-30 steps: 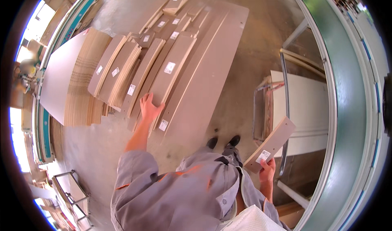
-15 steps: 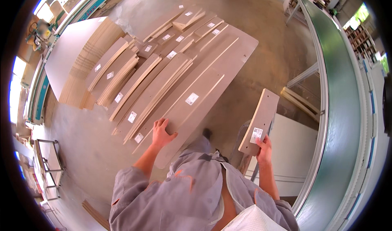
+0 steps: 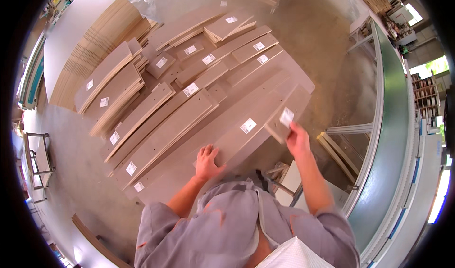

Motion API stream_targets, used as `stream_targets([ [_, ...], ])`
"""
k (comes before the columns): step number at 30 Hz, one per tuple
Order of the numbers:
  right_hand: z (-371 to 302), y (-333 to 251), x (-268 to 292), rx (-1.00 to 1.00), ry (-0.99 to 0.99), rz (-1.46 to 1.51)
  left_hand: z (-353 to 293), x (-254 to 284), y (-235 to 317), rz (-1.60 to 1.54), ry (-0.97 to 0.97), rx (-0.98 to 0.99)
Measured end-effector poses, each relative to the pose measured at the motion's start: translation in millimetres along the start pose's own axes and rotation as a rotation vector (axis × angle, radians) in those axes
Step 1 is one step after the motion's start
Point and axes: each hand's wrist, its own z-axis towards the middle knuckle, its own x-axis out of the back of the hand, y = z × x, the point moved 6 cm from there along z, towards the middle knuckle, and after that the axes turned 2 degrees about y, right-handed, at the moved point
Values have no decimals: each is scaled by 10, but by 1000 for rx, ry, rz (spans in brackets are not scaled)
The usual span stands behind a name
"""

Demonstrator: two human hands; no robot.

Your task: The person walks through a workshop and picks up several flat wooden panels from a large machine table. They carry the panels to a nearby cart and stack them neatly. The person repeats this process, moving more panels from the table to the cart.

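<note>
My right hand grips the near end of a short brown board, beside its white label. The board is tilted and slightly blurred, over the right side of the panel stack; whether it touches the panel below I cannot tell. My left hand lies with fingers spread on the near end of a long brown panel, which carries a white label in its middle. Beyond it, more labelled boards lie in rows on a large base panel.
A tall stack of large panels stands at the far left. On the right runs a long conveyor with a green belt and metal frame. Pale wooden strips lean by its leg. A wheeled cart stands at the left.
My right hand has carried the short board left and away from me, from beside the conveyor to over the panel stack. The view has shifted; my left hand stays at the long panel's near end.
</note>
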Motion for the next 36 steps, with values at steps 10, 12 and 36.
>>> stream_targets([
  [10, 3249, -89, -838, -116, 55, -173, 708, -14, 475, 42, 64, 61],
  [12, 3694, 7, -893, -158, 81, -162, 835, -79, 590, 74, 67, 97],
  [36, 3664, -947, -1002, 686, -1445, -2051, 3333, -1112, 585, 149, -165, 184],
])
